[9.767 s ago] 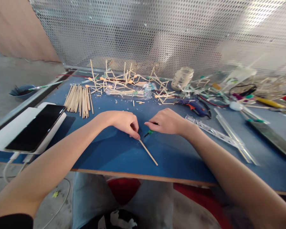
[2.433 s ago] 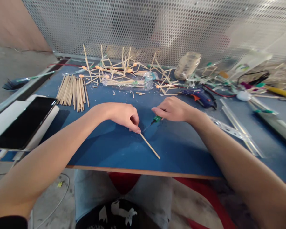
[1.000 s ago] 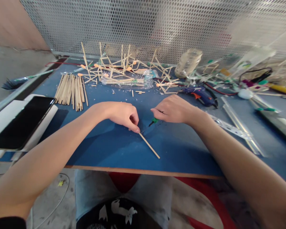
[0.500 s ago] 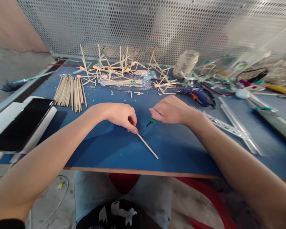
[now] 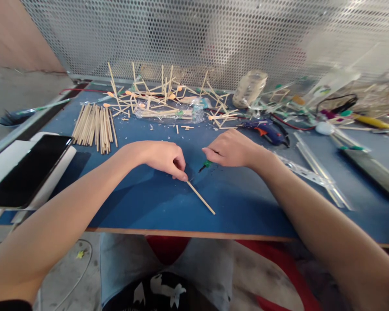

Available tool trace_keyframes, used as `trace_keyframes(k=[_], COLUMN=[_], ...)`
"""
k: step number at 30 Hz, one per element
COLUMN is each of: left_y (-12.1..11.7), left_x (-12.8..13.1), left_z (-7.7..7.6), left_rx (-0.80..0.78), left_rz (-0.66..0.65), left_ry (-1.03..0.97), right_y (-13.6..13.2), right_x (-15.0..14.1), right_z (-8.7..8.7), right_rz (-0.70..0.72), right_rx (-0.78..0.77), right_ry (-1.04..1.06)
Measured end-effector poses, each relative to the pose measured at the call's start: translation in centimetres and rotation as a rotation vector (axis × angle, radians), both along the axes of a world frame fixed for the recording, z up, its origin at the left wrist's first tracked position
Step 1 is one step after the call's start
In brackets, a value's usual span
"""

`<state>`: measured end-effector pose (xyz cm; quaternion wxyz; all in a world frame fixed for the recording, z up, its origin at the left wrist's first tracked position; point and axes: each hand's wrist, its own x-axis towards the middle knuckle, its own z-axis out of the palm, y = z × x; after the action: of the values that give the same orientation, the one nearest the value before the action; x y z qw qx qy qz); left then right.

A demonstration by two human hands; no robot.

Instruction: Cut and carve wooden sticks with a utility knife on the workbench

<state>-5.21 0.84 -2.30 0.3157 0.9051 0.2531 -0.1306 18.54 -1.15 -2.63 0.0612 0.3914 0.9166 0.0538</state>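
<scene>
My left hand [image 5: 168, 160] is closed, pinching one end of a thin wooden stick [image 5: 201, 197] between thumb and fingers. The stick slants from there toward the table's front edge. My right hand [image 5: 228, 148] is closed around a small green-handled tool [image 5: 207, 163], most of it hidden by the fist. Its narrow dark end points down and left, toward the pinched end of the stick. Whether the tool's tip touches the stick I cannot tell.
A bundle of wooden sticks [image 5: 95, 127] lies left. Stick structures [image 5: 162, 93], a plastic-wrapped pack [image 5: 168, 113] and a jar [image 5: 250, 88] line the back. A blue glue gun [image 5: 270, 131] and a clear strip [image 5: 322, 170] lie right. A phone [image 5: 30, 166] rests at the left edge.
Both hands, the stick and the tool hold nearly the same places. The view has shifted very slightly.
</scene>
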Motion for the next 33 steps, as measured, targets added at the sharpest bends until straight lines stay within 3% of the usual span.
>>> trace_keyframes(k=[11, 33], left_y=[0.0, -0.2], left_x=[-0.1, 0.2], left_z=[0.0, -0.2], left_rx=[-0.006, 0.051], left_rz=[0.002, 0.017], left_ry=[-0.006, -0.002], right_y=[-0.4, -0.8], right_x=[-0.5, -1.0], right_z=[-0.1, -0.8], right_rz=[-0.050, 0.113], right_rx=[0.002, 0.059], right_ry=[-0.042, 0.014])
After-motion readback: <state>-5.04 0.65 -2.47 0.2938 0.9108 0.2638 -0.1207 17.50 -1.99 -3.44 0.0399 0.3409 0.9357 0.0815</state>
